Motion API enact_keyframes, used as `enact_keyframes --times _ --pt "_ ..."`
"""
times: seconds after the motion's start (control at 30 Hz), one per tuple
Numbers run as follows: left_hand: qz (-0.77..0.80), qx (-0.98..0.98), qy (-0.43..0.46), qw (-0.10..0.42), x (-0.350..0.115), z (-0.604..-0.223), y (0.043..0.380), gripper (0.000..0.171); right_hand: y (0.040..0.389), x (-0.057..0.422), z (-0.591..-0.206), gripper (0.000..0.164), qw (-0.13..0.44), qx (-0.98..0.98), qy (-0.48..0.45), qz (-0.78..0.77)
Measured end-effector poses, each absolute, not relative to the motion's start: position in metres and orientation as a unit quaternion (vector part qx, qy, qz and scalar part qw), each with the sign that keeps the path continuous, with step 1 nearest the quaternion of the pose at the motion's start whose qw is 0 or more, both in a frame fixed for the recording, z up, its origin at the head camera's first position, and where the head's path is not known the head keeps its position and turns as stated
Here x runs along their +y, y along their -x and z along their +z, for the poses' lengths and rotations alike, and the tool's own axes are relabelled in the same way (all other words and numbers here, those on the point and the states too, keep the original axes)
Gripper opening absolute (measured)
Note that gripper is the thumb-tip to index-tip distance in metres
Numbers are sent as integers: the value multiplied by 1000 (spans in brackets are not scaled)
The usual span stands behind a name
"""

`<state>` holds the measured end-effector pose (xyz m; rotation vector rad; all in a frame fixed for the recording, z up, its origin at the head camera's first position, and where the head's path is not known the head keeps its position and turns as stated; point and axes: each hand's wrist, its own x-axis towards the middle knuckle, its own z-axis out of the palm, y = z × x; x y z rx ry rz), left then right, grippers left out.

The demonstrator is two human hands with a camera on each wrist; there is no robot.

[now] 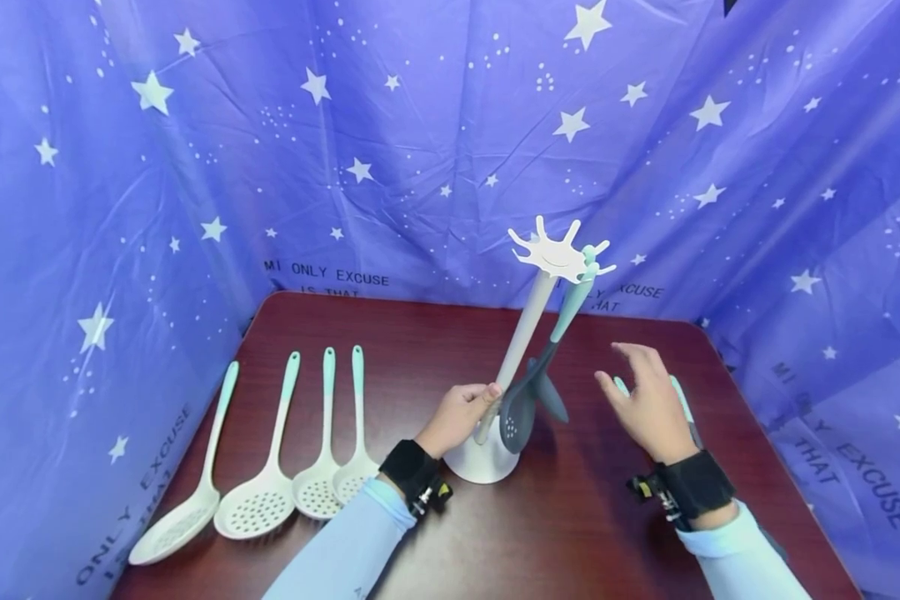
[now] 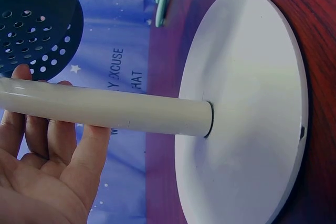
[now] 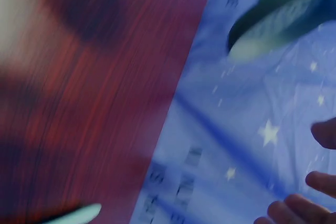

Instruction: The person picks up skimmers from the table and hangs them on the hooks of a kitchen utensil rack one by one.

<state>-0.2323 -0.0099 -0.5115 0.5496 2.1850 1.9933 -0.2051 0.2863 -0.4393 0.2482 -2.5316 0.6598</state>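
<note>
My left hand grips the white pole of a utensil stand low down, just above its round base; the stand leans to the right. From the rack's prongs at the top hang dark grey utensils with mint handles: a perforated skimmer in front and another grey head behind it, its kind unclear. On the right, my right hand is in the air with fingers spread loosely, holding nothing. Partly hidden behind it are mint-handled grey utensils on the table.
Several cream utensils with mint handles lie in a row on the left of the dark red table, among them a wide skimmer and a long slotted one. A blue star-patterned curtain surrounds the table.
</note>
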Motion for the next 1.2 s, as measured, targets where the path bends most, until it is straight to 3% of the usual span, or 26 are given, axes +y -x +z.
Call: enact_keyframes --times 0.13,0.27,0.5,0.83,1.2 --pt "656 730 -178 65 -12 -511 233 60 206 305 -445 68 200 -953 -56 219" --pt "655 731 -178 70 -12 -512 232 67 205 321 -457 74 149 -968 -23 201" --pt "655 730 -181 75 -10 -513 232 79 205 344 -474 67 88 -982 7 168" --pt "656 729 -180 69 -10 -516 230 71 203 372 -487 52 7 -990 29 139" --pt "652 731 -189 65 -11 -516 234 68 204 386 -492 60 -82 -987 42 135"
